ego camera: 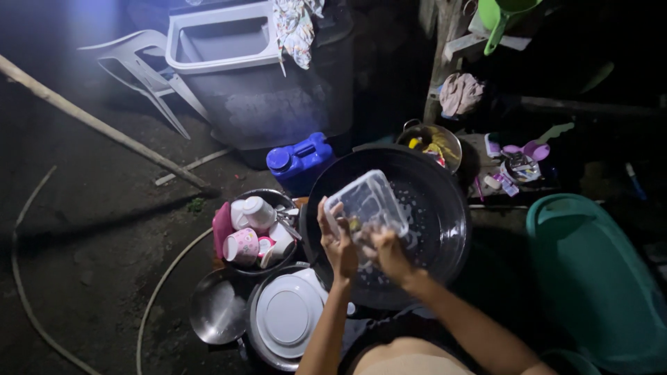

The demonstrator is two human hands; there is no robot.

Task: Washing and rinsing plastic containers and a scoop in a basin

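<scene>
On the dirt ground [90, 229] at far left, a long wooden pole [97, 123] runs diagonally, and a thin hose [161, 285] curves across the soil. Behind them lies a tipped white plastic chair [142, 69], beside a large grey tub [267, 97] carrying a white rectangular basin [222, 35] with a patterned cloth [297, 24] draped over its edge.

Nearer the person, a steel pan [217, 307] rests on the ground, touching a round basin of white plates [286, 316]. Just above it, a dark bowl [272, 198] holds white and pink cups [250, 229]. A blue jerrycan [300, 160] stands behind that bowl.

The left hand [337, 243] grips the left edge of a clear plastic container [367, 207], fingers closed around its rim. The right hand [390, 253] is pressed against the container's lower side; whether its fingers are wrapped or flat cannot be told. The container is held tilted above the near part of a large black wash basin [445, 229], which shows soapy water inside.

Beyond the basin's far rim sits a small metal pot [431, 142] with yellow items. Further right, a low shelf [479, 149] carries small purple and white items [521, 163]. A teal plastic tub [597, 278] occupies the right edge.
</scene>
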